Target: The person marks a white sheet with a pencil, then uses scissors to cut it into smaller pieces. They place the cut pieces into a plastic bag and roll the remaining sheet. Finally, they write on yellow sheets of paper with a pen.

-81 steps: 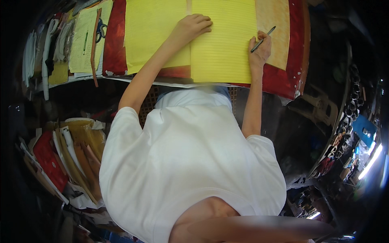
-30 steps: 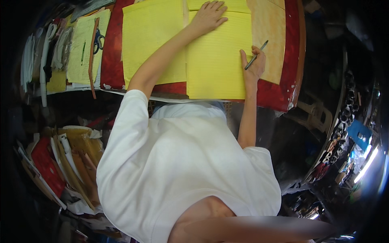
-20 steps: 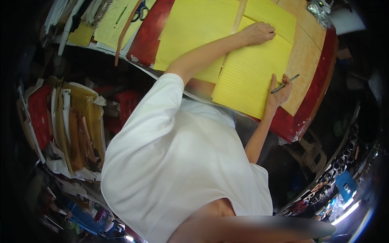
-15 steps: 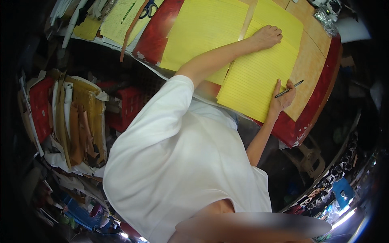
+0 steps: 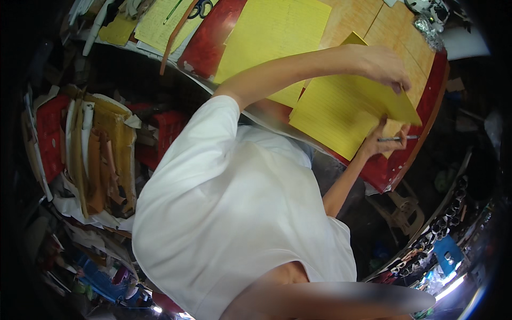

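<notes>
The left grip [image 5: 385,65] pinches the raised far-right part of the yellow lined paper [image 5: 330,113], which spreads nearer and leftward, its long axis slanting near-left to far-right. The right grip [image 5: 377,143], closed around a pen [image 5: 389,139], is just beside its right edge.

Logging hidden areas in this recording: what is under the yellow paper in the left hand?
Beside the yellow paper, a tan board and red tabletop show. What lies directly beneath the paper is covered and cannot be told.
</notes>
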{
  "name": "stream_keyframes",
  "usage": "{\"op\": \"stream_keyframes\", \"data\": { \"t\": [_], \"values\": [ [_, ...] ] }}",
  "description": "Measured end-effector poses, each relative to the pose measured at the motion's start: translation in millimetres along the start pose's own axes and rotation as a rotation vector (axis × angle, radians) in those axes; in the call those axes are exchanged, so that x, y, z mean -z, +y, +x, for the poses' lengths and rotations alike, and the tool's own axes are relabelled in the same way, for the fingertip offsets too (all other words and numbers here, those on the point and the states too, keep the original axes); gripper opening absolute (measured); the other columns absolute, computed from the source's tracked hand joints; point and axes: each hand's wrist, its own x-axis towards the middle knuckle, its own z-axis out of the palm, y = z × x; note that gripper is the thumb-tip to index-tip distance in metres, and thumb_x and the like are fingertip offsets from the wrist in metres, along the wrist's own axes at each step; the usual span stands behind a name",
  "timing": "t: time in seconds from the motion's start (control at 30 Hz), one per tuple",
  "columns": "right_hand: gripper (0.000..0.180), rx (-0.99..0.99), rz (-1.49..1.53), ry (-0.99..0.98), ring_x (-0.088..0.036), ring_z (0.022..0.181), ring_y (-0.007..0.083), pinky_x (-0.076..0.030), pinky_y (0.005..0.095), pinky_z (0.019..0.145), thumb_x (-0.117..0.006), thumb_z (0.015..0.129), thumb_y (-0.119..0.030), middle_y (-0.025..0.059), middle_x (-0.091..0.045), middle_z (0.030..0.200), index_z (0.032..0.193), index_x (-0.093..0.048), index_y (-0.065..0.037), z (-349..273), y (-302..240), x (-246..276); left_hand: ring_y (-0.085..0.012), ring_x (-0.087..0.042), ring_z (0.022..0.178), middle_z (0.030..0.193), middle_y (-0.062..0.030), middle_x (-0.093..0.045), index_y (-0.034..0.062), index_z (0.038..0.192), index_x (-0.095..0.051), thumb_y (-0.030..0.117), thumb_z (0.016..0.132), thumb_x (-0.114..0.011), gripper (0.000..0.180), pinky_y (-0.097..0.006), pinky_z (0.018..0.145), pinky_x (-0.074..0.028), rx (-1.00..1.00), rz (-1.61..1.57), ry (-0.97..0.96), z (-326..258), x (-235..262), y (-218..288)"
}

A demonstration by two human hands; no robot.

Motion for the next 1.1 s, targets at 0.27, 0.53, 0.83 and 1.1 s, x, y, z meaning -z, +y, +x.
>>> {"op": "stream_keyframes", "data": {
  "t": [0.27,0.53,0.83,1.1],
  "values": [
    [0.034,-0.198,0.681,-0.085,-0.063,0.094,0.0205,-0.057,0.0335,0.083,-0.068,0.082,0.008,0.0122,-0.061,0.103,0.101,-0.046,-0.01,50,-73,78,-0.0271,-0.066,0.091,0.096,-0.0065,-0.07,0.0174,0.114,-0.067,0.036,0.095,-0.055,0.029,-0.037,0.079,-0.049,-0.17,-0.278,0.225,-11,40,45],
    [0.045,-0.268,-0.014,-0.362,-0.047,0.08,0.0133,-0.042,0.0277,0.072,-0.087,0.073,-0.02,0.0023,-0.05,0.086,0.095,-0.052,-0.004,49,53,-1,-0.0284,-0.064,0.1,0.121,-0.0079,-0.064,0.0117,0.123,-0.062,0.044,0.094,-0.054,0.044,-0.033,0.09,-0.049,0.257,0.026,0.389,-73,-19,-49],
    [0.039,-0.151,-0.081,-0.272,-0.054,0.074,0.0165,-0.045,0.0293,0.074,-0.081,0.078,-0.023,0.0065,-0.06,0.084,0.097,-0.056,0.0,43,76,-39,-0.0268,-0.029,0.141,0.152,-0.0053,-0.035,0.0199,0.144,-0.041,0.06,0.088,-0.054,0.07,-0.05,0.118,-0.018,0.224,0.438,0.014,-129,-104,-73],
    [0.03,-0.334,0.401,-0.135,-0.066,0.094,0.0198,-0.052,0.0321,0.083,-0.05,0.099,-0.025,0.0119,-0.07,0.098,0.104,-0.06,0.004,56,30,-72,-0.028,-0.028,0.142,0.153,-0.0088,-0.034,0.013,0.143,-0.044,0.058,0.092,-0.048,0.068,-0.052,0.117,-0.016,0.355,0.71,0.17,-142,-54,-104]
  ]
}}
